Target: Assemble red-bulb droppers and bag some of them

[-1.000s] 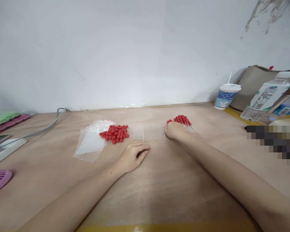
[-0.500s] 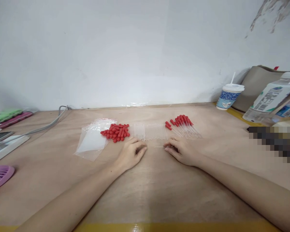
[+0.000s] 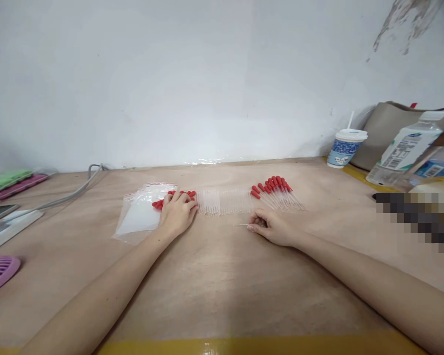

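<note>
My right hand [image 3: 270, 227] pinches a thin clear dropper tube [image 3: 240, 225], whose slim end points left just above the table. Over the pile of red rubber bulbs [image 3: 157, 204] lies my left hand [image 3: 177, 213], its fingers bent and somewhat apart, covering most of the pile. Its fingertips reach in among the bulbs, and none is seen gripped. Between the hands, a little farther back, a row of clear dropper tubes [image 3: 227, 201] lies side by side. Several droppers with red bulbs fitted [image 3: 279, 190] lie fanned out behind my right hand.
Clear zip bags [image 3: 135, 219] lie left of the bulbs. Farther left are a grey cable [image 3: 72, 195], a power strip [image 3: 18, 224] and a purple slotted object [image 3: 0, 273]. At right stand a paper cup [image 3: 346, 148], a plastic bottle [image 3: 407, 150] and a grey bag [image 3: 370, 133].
My left hand has moved left from the table's middle onto the red bulbs. My right hand stays nearly in place with the tube. The view has shifted slightly.
</note>
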### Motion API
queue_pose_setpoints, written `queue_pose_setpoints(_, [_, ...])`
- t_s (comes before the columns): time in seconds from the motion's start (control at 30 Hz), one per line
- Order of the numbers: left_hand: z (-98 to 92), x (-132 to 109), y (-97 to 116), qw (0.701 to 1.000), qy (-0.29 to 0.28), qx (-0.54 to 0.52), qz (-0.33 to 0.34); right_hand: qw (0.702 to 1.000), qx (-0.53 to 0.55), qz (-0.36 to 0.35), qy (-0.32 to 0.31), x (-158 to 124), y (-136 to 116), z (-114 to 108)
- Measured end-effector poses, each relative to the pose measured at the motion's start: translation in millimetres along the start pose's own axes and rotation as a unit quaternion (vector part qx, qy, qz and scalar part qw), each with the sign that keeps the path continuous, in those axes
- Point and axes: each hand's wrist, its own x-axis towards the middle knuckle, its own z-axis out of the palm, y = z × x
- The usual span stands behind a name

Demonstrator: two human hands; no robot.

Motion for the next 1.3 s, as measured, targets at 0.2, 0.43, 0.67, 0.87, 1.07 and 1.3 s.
queue_pose_setpoints(0.2, [4.6, -1.1, -0.8, 0.999, 0.012, 0.016, 0.026, 0.999, -0.035, -0.008, 0.004, -1.3, -4.2, -0.9])
queue_pose_setpoints(0.43, [-8.8, -6.9, 10.3, 0.984, 0.134, -0.119, -0.023, 0.996, -0.076, -0.037, 0.025, -4.7, 0.0, 1.5])
queue_pose_setpoints(0.67, [-39.1, -19.8, 43.1, 0.903, -0.095, -0.408, 0.094, 0.994, -0.087, -0.019, 0.070, -7.2, -1.2, 1.0])
queue_pose_setpoints(0.87, [-31.2, -17.5, 56.7, 0.910, -0.117, -0.398, -0.014, 0.995, -0.073, -0.018, 0.065, -6.7, -3.3, -0.3])
queue_pose_setpoints(1.07, [-20.1, -17.5, 66.7, 0.907, -0.051, -0.417, -0.013, 0.990, -0.091, -0.088, 0.059, -8.4, -1.0, 0.4])
queue_pose_setpoints(1.3, [-24.1, -19.4, 71.7, 0.891, -0.037, -0.452, -0.012, 0.984, -0.102, -0.121, 0.087, -12.3, -14.9, 3.4])
